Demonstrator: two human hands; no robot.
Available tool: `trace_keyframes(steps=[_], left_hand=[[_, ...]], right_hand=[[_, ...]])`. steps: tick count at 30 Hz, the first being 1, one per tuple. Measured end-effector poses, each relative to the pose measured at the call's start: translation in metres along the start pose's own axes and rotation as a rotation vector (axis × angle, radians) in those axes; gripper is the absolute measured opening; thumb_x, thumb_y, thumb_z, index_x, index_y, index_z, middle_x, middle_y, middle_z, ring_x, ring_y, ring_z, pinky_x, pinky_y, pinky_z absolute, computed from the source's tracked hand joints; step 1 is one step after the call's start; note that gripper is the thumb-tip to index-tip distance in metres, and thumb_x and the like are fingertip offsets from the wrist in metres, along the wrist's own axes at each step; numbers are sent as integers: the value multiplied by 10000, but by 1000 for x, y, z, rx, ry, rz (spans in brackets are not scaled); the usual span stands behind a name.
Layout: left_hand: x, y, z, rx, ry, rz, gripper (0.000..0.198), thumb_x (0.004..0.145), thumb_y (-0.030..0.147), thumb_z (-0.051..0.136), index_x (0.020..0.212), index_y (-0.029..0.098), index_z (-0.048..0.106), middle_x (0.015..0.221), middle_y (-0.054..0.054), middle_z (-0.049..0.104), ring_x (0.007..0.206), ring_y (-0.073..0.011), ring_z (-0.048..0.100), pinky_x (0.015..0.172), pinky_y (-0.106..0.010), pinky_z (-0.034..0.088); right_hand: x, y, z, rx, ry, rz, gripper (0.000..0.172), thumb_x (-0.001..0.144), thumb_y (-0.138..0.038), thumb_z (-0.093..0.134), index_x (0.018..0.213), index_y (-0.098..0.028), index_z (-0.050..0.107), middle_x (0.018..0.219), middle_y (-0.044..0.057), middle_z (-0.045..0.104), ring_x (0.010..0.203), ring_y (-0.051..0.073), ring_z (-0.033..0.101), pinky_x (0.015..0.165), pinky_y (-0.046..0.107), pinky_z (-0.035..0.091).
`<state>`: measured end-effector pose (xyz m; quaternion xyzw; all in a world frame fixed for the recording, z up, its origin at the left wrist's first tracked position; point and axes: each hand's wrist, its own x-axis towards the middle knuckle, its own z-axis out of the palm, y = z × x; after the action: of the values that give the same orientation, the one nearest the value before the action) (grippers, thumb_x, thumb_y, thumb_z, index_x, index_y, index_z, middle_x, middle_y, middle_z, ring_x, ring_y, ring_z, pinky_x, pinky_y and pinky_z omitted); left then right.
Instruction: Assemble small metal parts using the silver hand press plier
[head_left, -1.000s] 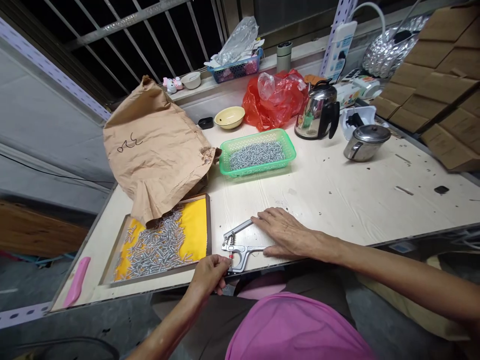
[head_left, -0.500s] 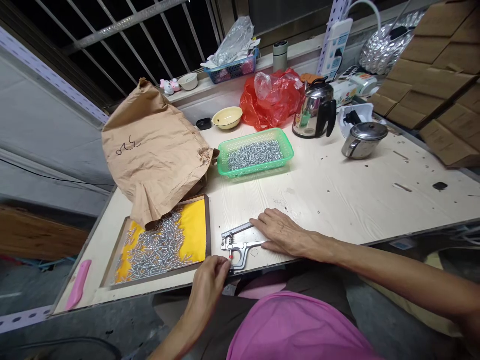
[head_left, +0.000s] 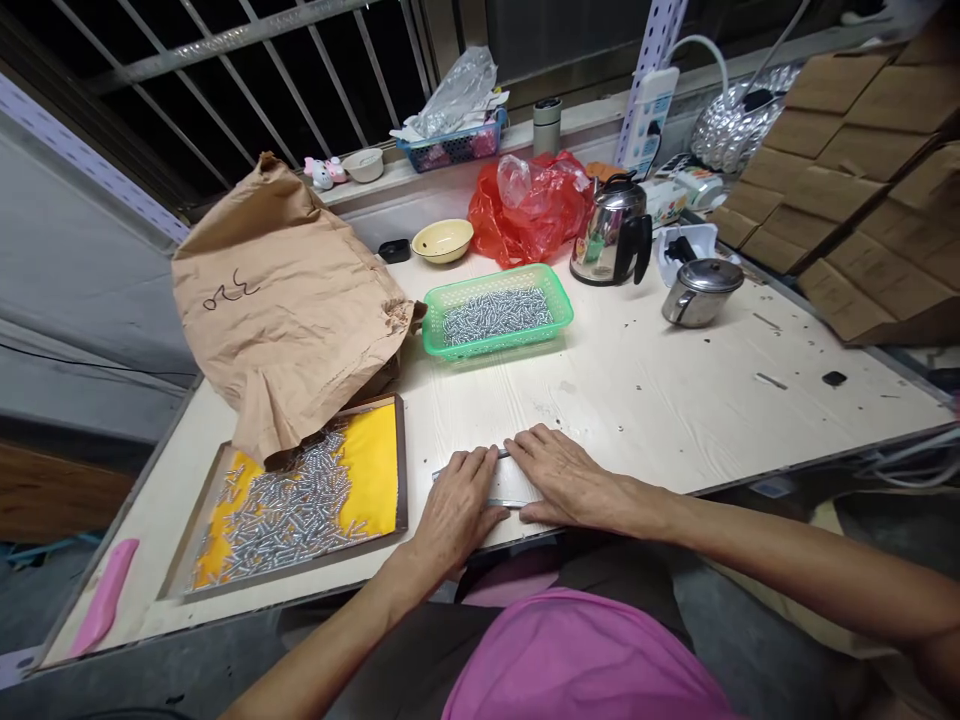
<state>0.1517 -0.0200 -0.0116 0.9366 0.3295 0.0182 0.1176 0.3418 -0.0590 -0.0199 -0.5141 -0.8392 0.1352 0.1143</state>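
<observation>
A pair of silver metal pliers [head_left: 511, 503] lies flat near the table's front edge. My left hand [head_left: 459, 500] covers its jaw end, fingers on the upper handle and thumb by the lower one. On the handle ends rests my right hand [head_left: 562, 475], its fingers and thumb curled round both. The spring and C-shaped jaw are hidden under the left hand. Left of the hands is a shallow tray [head_left: 401, 465] with a yellow bottom, strewn with small silver metal pins [head_left: 292, 510]. Beyond the hands, a green plastic basket [head_left: 499, 348] holds more such small metal pieces.
A brown paper bag [head_left: 289, 310] leans over the tray. Behind the basket are a yellow bowl [head_left: 442, 241], a red plastic bag [head_left: 529, 215] and a kettle [head_left: 611, 235]. A lidded steel pot [head_left: 701, 295] stands right. A pink-handled object [head_left: 106, 598] lies front left.
My left hand has moved from the jaw tip onto the pliers, covering the jaw. My right hand stays on the handles. The camera view has shifted slightly.
</observation>
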Motion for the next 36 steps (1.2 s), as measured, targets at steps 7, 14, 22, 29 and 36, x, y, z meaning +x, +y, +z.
trace_keyframes(steps=[7,14,22,29,36], left_hand=[[16,-5,-11,-51,-78,52,366,803,278,621,1136,184,501,1066,-75,562,982,-238,485,822,-386,455],[26,-10,-3,-9,-47,31,198,897,350,475,885,177,569,875,-48,567,845,-203,493,718,-331,427],[31,-11,2,-4,-5,36,310,922,400,398,836,175,592,815,-40,581,799,-186,490,694,-309,405],[18,-8,1,-27,42,27,193,891,329,497,996,187,575,945,-57,607,914,-202,519,777,-351,468],[-23,9,23,-51,223,43,232,894,184,473,1117,220,526,1281,-97,490,1208,-258,423,940,-448,455]], right_hand=[[4,3,-4,103,-12,10,353,769,-289,685,1044,-126,535,977,99,506,928,231,453,790,365,414],[17,1,-9,45,-72,82,129,878,-238,560,880,-120,611,878,83,569,876,201,510,706,286,412],[20,12,17,-59,10,48,231,921,-307,487,799,-153,610,798,45,573,789,177,518,609,265,381],[16,7,-9,25,-35,33,211,862,-326,584,926,-128,616,888,81,558,883,206,495,719,295,419],[17,21,-13,63,-13,-24,188,925,-262,475,924,-140,618,902,81,564,897,198,481,796,324,398]])
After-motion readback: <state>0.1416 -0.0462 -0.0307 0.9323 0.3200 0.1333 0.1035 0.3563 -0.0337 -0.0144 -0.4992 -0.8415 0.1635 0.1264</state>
